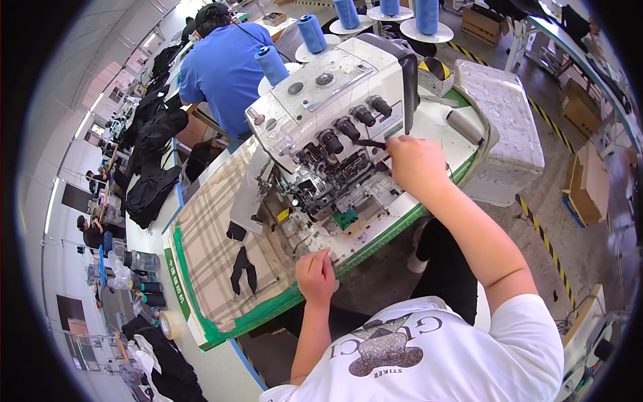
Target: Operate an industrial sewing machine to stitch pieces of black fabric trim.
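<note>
A white overlock sewing machine point(335, 114) stands on a table with a green edge point(268, 305). My right hand point(415, 164) reaches to the machine's right front, by the row of black tension knobs point(348, 127). Its fingers pinch a thin dark piece point(370, 143) that points left toward the knobs; I cannot tell whether it is a tool or a fabric strip. My left hand point(316, 275) is curled into a loose fist on the table's front edge, below the needle area point(321, 201), with nothing visible in it.
Blue thread cones point(311, 33) stand behind the machine. A plaid cloth point(214, 248) with small black fabric pieces point(242, 268) covers the table's left side. A person in a blue shirt point(224, 67) works beyond. Black garments point(151, 167), a tape roll point(171, 325), a white padded box point(506, 127) and cardboard boxes point(589, 181) surround the table.
</note>
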A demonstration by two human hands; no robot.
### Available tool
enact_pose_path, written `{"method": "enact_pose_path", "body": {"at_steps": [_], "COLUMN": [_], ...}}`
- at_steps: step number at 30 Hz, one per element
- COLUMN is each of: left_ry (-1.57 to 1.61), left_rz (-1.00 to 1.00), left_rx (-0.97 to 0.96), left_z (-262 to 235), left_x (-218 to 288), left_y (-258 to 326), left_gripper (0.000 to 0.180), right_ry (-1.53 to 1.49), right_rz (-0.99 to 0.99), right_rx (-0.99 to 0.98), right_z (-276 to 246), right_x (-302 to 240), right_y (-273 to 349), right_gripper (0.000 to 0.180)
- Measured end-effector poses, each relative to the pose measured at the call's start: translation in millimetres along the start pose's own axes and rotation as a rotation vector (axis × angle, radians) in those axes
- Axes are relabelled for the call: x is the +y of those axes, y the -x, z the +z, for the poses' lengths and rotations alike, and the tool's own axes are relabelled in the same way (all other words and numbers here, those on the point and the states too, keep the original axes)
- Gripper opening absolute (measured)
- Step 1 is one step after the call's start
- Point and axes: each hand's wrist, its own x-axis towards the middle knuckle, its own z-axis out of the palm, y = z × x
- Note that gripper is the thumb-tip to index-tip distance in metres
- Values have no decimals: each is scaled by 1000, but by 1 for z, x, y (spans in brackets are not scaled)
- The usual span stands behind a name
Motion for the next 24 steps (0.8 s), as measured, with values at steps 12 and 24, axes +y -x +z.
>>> {"method": "enact_pose_path", "body": {"at_steps": [12, 24], "left_ry": [2, -23], "left_rz": [11, 8], "left_rx": [9, 11], "left_z": [-4, -2], "left_x": [0, 1], "left_y": [0, 1], "left_gripper": [16, 16], "right_ry": [63, -119], "right_rz": [297, 215], "right_rx": [-261, -228], "right_z": [-22, -1], "right_x": [21, 30], "right_y": [0, 15], "right_gripper": [17, 15]}}
